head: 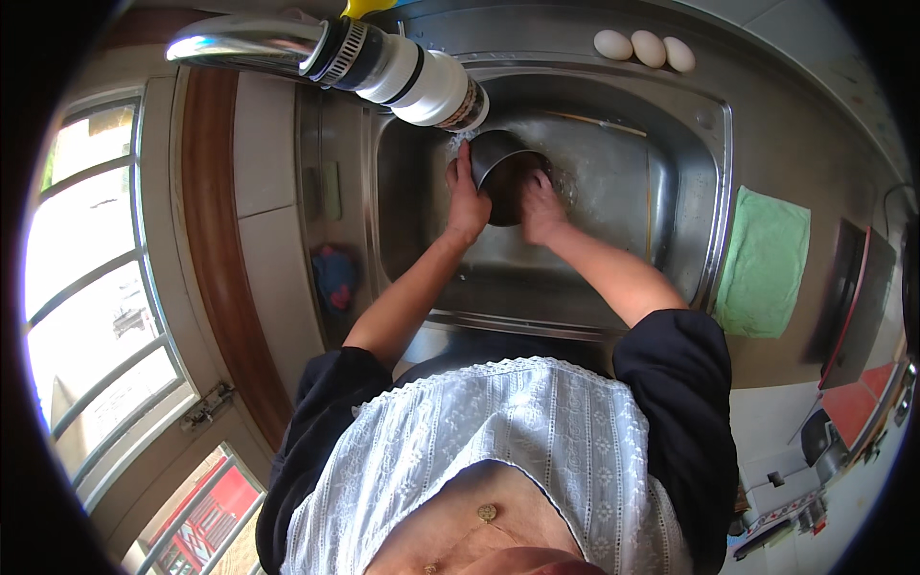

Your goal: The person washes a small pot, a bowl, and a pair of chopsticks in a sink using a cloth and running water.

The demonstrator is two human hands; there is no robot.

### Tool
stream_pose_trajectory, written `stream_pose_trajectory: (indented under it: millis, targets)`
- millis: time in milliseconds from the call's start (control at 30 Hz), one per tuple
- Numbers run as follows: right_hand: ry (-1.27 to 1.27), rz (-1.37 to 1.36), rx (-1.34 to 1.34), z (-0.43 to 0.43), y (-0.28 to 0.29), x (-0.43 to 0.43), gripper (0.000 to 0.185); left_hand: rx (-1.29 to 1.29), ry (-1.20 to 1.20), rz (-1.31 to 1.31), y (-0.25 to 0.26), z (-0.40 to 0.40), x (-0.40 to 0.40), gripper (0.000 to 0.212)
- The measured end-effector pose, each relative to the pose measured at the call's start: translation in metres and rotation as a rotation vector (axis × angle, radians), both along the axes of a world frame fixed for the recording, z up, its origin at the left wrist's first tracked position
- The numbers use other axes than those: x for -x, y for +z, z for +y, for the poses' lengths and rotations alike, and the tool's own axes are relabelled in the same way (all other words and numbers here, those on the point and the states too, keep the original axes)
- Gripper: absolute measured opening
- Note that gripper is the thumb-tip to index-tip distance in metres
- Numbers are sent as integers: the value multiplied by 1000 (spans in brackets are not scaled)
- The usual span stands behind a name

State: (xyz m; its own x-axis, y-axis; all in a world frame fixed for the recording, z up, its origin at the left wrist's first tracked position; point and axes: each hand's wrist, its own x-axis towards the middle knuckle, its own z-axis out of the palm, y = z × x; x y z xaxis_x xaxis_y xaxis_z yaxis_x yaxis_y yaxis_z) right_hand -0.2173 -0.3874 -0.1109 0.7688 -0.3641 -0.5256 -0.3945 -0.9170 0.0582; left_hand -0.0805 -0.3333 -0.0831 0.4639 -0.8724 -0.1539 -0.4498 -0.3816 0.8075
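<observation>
A dark metal bowl or pot (496, 154) is tilted in the stainless steel sink, its opening towards my right hand. My left hand (468, 198) grips its outer side, fingers pointing up towards the faucet. At the mouth of the vessel is my right hand (540, 205), its fingers blurred and partly inside against the inner wall. Whether they pinch anything cannot be told. Water falls from the white faucet head (438, 90) beside the vessel's upper left. A pair of thin sticks, perhaps chopsticks, lies apart in the basin, one (596, 123) at the back and one (648, 208) at the right.
Three eggs (647, 49) rest on the rim behind the sink (722, 172). A green cloth (765, 262) lies on the right counter, with a dark flat board or panel (855, 309) beyond it. A blue and pink cloth or sponge (334, 279) sits left of the basin.
</observation>
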Motion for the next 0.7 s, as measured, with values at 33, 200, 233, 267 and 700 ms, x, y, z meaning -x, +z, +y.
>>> stream_pose_trajectory:
  millis: [33, 200, 233, 267, 700]
  targets:
    - [-131, -144, -117, 12, -10, -1, 56, 12, 19, 31, 0, 0, 3, 89]
    - [-712, -626, -878, 31, -4, -39, 51, 69, 212, 289, -13, 11, 13, 89]
    - [-686, -599, -864, 30, -1, -37, 49, 43, 224, 334, -15, 14, 13, 89]
    - [-658, -573, -850, 29, 2, -31, 47, 19, 237, 378, -16, 18, 12, 89]
    - [-648, -620, -703, -1, -156, 13, 44, -201, -120, -16, 44, 7, 22, 116]
